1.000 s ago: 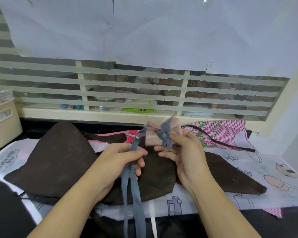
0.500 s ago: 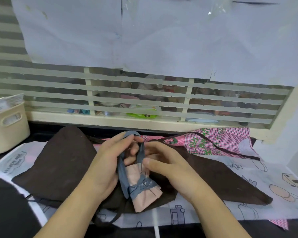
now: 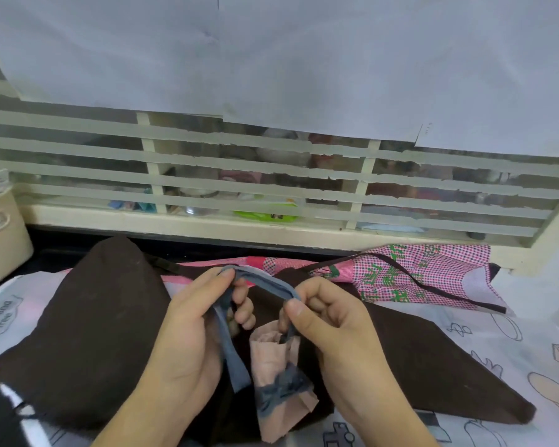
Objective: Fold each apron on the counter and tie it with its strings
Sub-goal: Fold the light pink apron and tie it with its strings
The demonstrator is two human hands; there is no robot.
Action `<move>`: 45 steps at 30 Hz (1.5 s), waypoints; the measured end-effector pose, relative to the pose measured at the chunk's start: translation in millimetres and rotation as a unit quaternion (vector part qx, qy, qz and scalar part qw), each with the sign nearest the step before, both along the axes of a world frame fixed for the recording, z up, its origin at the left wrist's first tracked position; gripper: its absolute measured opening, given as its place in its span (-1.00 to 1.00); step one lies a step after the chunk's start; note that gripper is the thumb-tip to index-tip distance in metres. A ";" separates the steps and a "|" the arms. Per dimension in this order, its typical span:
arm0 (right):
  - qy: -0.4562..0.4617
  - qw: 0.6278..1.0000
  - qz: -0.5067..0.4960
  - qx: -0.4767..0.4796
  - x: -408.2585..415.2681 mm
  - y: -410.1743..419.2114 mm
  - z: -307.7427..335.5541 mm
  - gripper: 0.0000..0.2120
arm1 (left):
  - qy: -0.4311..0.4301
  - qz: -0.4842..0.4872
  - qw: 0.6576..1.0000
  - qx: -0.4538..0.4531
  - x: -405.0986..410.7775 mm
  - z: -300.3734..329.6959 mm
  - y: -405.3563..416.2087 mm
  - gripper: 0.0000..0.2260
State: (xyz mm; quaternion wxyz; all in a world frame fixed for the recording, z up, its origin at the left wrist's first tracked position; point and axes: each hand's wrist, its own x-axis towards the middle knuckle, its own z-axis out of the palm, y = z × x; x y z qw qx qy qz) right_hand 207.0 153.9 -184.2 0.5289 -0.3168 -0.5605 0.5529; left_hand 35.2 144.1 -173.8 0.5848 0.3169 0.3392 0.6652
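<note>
Left hand [image 3: 188, 333], right hand [image 3: 333, 327] pinching grey strings [image 3: 262, 282], "happy and free" cloth [image 3: 0, 317]

Dark table [image 3: 62, 250]: white cartoon-print sheet [image 3: 513, 333] spread on it, brown apron [image 3: 88, 333] under the fingers [image 3: 236, 317], pink checked cloth [image 3: 410, 272] beyond-right, beige basket [image 3: 0, 240] far left.

Left hand [image 3: 188, 337] and right hand [image 3: 329, 327] now spread apart, stretching the grey-blue strap [image 3: 265, 283] into a taut span between them instead of bunching it together. Pink folded apron [image 3: 281, 382] now lower, dangling under the right hand rather than raised at fingertip level.
</note>
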 end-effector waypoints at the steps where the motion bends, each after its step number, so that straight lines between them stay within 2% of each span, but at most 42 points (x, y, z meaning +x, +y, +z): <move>1: 0.016 1.000 0.001 -0.023 -0.6 0.1 1.1 -0.64 | -0.005 0.010 1.000 -0.011 -1.9 0.8 -0.2 -0.86; 2: 0.020 0.999 -0.003 -0.039 -0.7 -0.9 4.6 -0.63 | -0.004 0.027 0.999 -0.023 -2.2 2.9 -0.1 -0.87; 6: -0.037 0.997 0.002 -0.065 -7.8 -2.3 38.8 -0.83 | 0.044 0.079 0.994 -0.053 -15.2 44.9 0.7 -0.80; 13: -0.134 0.989 0.047 -0.051 -40.4 -0.6 187.3 -0.89 | 0.083 0.082 0.992 -0.046 -53.6 192.1 1.3 -0.77; 15: -0.135 0.988 0.068 -0.038 -54.2 -0.8 237.8 -0.89 | 0.113 0.074 0.990 -0.042 -63.6 241.4 0.7 -0.75; 18: -0.139 0.987 0.084 -0.008 -76.7 -4.3 315.0 -0.77 | 0.185 0.054 0.981 -0.018 -78.6 316.5 -5.3 -0.81; 21: -0.092 0.992 0.086 0.008 -91.3 -8.3 382.4 -0.81 | 0.224 0.043 0.974 0.003 -92.8 384.9 -13.7 -0.84; 26: -0.030 0.992 0.118 0.029 -109.4 -22.3 485.6 -0.75 | 0.298 0.057 0.953 0.014 -111.1 481.5 -30.1 -0.82; 31: 0.036 0.985 0.168 0.011 -122.1 -37.7 570.6 -0.80 | 0.308 0.110 0.945 -0.003 -133.6 554.2 -44.3 -0.88; 33: 0.055 0.979 0.195 -0.012 -126.8 -44.4 596.1 -0.76 | 0.292 0.130 0.948 -0.008 -143.7 575.7 -50.9 -0.93; 37: -0.030 0.973 0.226 0.027 -136.4 -56.6 623.7 -0.59 | 0.244 0.098 0.965 -0.011 -147.2 606.8 -60.4 -0.73; 39: -0.057 0.973 0.216 0.063 -142.4 -61.0 637.7 -0.50 | 0.237 0.019 0.971 0.008 -143.3 624.1 -63.3 -0.68; 42: -0.075 0.979 0.118 0.145 -147.3 -61.3 672.8 -0.48 | 0.207 -0.070 0.973 0.075 -137.0 654.7 -62.2 -0.69; 43: -0.083 0.978 0.079 0.177 -148.5 -60.1 684.1 -0.51 | 0.200 -0.057 0.974 0.087 -135.6 663.9 -61.6 -0.68; 45: -0.122 0.960 0.005 0.251 -149.7 -51.5 704.6 -0.56 | 0.228 0.033 0.967 0.110 -132.6 683.7 -58.8 -0.68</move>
